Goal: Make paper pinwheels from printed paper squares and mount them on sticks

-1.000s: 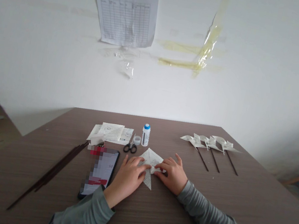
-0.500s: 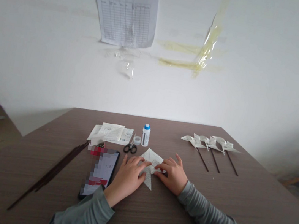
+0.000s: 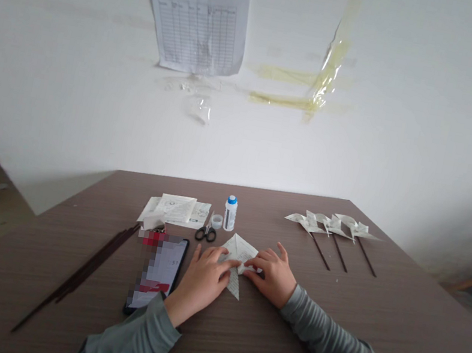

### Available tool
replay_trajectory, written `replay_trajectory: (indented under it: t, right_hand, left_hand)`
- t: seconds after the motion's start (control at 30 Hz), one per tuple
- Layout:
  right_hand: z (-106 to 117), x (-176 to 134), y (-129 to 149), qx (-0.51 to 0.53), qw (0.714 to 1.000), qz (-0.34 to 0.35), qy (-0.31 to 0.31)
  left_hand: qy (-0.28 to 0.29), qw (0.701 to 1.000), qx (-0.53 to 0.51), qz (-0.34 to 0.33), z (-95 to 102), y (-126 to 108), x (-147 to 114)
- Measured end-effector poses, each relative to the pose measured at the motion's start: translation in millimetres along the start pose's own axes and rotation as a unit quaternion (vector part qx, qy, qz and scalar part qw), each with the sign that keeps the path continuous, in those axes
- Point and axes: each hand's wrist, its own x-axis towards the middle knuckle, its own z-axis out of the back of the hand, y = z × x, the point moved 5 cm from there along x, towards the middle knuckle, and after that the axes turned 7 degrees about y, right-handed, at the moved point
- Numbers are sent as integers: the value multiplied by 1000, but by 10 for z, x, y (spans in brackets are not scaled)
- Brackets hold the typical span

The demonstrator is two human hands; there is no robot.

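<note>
A printed paper pinwheel point(image 3: 235, 246), partly folded, lies on the table between my hands, one pointed tip toward me. My left hand point(image 3: 208, 275) rests over its left side, with the index finger pressing near the centre. From the right, my right hand point(image 3: 270, 272) pinches a folded corner at the middle between thumb and fingers, the little finger raised. Part of the paper is hidden under both hands. Just beyond my left hand lie black-handled scissors point(image 3: 206, 233). Near them are a small clear round container point(image 3: 216, 221) and a white bottle with a blue cap point(image 3: 230, 215).
A phone point(image 3: 165, 267) lies left of my left hand. Dark thin sticks point(image 3: 87, 269) stretch across the table's left side. Paper sheets point(image 3: 178, 209) are stacked behind a small red box point(image 3: 154, 238). Three finished pinwheels point(image 3: 331, 225) on sticks lie at the back right.
My left index finger has shifted slightly right and down, toward the pinwheel's centre and the right fingertips. The right hand and the other things stay where they were.
</note>
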Motion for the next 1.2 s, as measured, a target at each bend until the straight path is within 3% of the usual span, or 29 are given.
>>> replay_trajectory:
  t: [0.43,0.97,1.2]
  right_hand:
    - [-107,-5,-109,-1,1000,28,-7]
    - [-31,-12,-39,4,1000,1,18]
    - [-3,18,-18,21,998,-37,51]
  left_hand:
    - [81,996,16,22,32,-22,-2]
    - [54,998,20,10,-31,50,8]
    - [73,997,7,16,25,-8,5]
